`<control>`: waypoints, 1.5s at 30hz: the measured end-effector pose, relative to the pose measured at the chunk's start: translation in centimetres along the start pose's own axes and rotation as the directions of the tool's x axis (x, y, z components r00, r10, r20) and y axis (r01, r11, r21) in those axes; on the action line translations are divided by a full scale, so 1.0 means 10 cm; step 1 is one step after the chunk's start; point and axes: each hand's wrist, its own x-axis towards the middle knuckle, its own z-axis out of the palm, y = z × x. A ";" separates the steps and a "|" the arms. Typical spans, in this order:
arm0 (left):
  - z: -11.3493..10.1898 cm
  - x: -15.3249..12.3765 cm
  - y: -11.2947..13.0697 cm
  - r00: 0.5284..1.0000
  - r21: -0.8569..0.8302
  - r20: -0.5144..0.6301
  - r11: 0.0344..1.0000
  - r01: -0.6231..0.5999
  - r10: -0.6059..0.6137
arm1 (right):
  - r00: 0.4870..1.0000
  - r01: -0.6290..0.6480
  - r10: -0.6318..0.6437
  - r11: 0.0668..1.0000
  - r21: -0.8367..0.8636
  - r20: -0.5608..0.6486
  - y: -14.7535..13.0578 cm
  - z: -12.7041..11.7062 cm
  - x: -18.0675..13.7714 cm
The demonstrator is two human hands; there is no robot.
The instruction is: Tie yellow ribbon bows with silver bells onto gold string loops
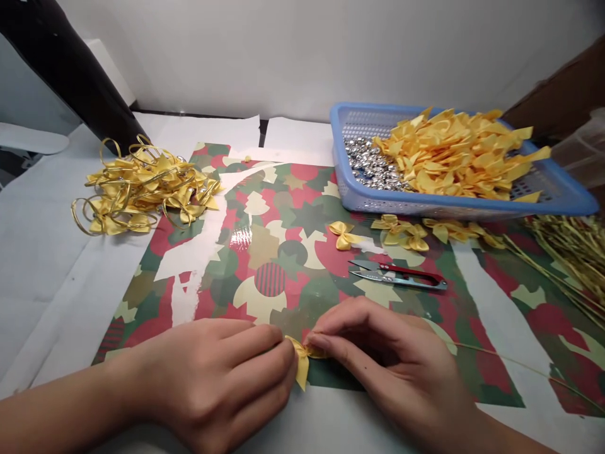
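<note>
Near the front edge of the patterned sheet, a yellow ribbon bow (302,366) is pinched between my two hands. My left hand (227,372) curls closed over its left side, hiding the fingertips. At the bow's middle, my right hand (392,359) pinches with thumb and forefinger. A thin gold cord (501,354) runs from behind the right hand toward the right edge; whether it meets the bow is hidden. Just beyond the right hand lie thread snips (399,275) with a red and a silver handle side.
A blue basket (454,205) at the back right holds silver bells (371,165) and yellow bows (463,154). Loose bows (401,233) lie before it. Finished-looking bows with gold loops (142,189) are heaped left. Gold cords (571,252) lie at right. A black post (80,69) stands back left.
</note>
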 end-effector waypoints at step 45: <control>-0.01 0.13 0.03 0.993 0.164 -0.009 0.980 -0.114 0.118 | 0.939 0.344 -0.335 0.922 -0.175 0.079 -0.04 0.00 -0.08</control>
